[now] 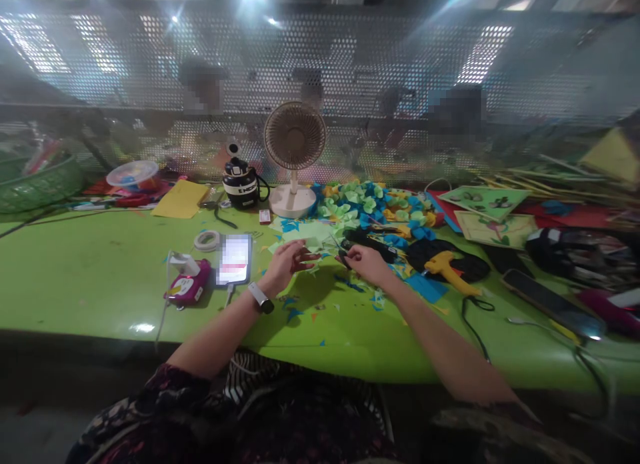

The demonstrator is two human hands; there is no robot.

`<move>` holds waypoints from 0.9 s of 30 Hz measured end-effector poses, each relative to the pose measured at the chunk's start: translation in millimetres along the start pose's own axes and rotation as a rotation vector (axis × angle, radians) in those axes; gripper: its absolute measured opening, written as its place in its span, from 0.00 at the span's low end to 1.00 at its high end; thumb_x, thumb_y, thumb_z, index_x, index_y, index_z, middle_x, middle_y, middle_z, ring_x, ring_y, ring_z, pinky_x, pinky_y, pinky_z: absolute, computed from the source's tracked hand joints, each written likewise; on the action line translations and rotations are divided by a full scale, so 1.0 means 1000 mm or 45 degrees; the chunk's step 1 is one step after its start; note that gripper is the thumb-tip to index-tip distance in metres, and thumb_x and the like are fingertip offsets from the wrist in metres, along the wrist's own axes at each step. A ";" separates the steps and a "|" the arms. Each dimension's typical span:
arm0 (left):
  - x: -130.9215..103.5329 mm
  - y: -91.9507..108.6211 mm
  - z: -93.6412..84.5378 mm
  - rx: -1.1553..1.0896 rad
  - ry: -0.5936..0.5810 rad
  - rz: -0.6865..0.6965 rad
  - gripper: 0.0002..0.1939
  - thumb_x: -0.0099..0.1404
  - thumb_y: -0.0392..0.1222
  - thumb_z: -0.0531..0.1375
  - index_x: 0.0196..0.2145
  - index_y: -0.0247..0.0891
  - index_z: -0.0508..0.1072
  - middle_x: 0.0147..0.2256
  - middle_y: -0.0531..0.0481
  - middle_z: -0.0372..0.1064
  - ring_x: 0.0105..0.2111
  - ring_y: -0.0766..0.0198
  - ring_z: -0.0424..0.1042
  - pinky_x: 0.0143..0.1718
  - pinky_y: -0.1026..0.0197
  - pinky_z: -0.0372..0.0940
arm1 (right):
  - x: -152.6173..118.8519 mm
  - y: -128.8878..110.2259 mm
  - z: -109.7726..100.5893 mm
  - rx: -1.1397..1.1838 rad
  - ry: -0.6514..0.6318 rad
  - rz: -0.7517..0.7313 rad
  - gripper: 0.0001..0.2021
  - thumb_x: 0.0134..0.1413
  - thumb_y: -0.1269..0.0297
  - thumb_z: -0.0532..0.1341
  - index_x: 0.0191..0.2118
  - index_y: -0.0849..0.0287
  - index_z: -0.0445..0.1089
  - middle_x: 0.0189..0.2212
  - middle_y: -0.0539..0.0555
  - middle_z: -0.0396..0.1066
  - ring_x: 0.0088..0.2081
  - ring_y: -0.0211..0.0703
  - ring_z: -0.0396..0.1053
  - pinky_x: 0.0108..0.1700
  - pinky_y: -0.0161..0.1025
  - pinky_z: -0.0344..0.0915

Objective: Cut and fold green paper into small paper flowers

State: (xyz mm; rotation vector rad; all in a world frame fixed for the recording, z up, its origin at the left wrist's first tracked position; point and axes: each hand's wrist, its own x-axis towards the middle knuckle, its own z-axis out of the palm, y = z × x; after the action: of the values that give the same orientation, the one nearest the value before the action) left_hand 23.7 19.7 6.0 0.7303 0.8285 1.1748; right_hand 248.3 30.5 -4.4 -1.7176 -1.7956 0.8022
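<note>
Near the middle of the frame, the scissors point toward the upper left, their long axis slanting away from the right hand, whose fingers close around the dark handles. The blades look thin and greyish, beside pale green paper. The left hand has slightly parted fingers; whether they pinch anything, I cannot tell. The black-and-white bottle reads "ENER", partly visible.
</note>
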 end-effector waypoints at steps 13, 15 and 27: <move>0.004 -0.005 -0.007 -0.080 -0.125 0.014 0.14 0.52 0.44 0.67 0.32 0.34 0.71 0.34 0.41 0.79 0.36 0.55 0.79 0.35 0.58 0.72 | 0.001 -0.001 0.000 -0.777 0.104 0.000 0.12 0.53 0.53 0.61 0.35 0.56 0.71 0.35 0.56 0.77 0.37 0.48 0.72 0.30 0.36 0.53; 0.004 -0.004 -0.006 -0.091 -0.101 0.004 0.14 0.52 0.46 0.66 0.31 0.35 0.70 0.34 0.41 0.79 0.36 0.54 0.79 0.35 0.57 0.72 | 0.000 -0.003 -0.001 -0.803 0.090 -0.003 0.11 0.54 0.53 0.61 0.36 0.56 0.71 0.36 0.56 0.77 0.37 0.49 0.73 0.30 0.36 0.52; -0.001 -0.007 -0.004 0.068 -0.066 0.033 0.18 0.41 0.40 0.74 0.28 0.34 0.74 0.30 0.50 0.75 0.28 0.67 0.73 0.34 0.62 0.71 | -0.002 -0.001 0.000 -0.912 0.135 -0.061 0.14 0.54 0.51 0.62 0.36 0.57 0.74 0.41 0.59 0.74 0.36 0.46 0.72 0.29 0.36 0.54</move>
State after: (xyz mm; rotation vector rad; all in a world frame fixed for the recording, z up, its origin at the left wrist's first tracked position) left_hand 23.6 17.4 -1.7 0.8147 0.8115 1.1558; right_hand 247.7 28.7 -4.0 -2.0686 -2.1911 0.0162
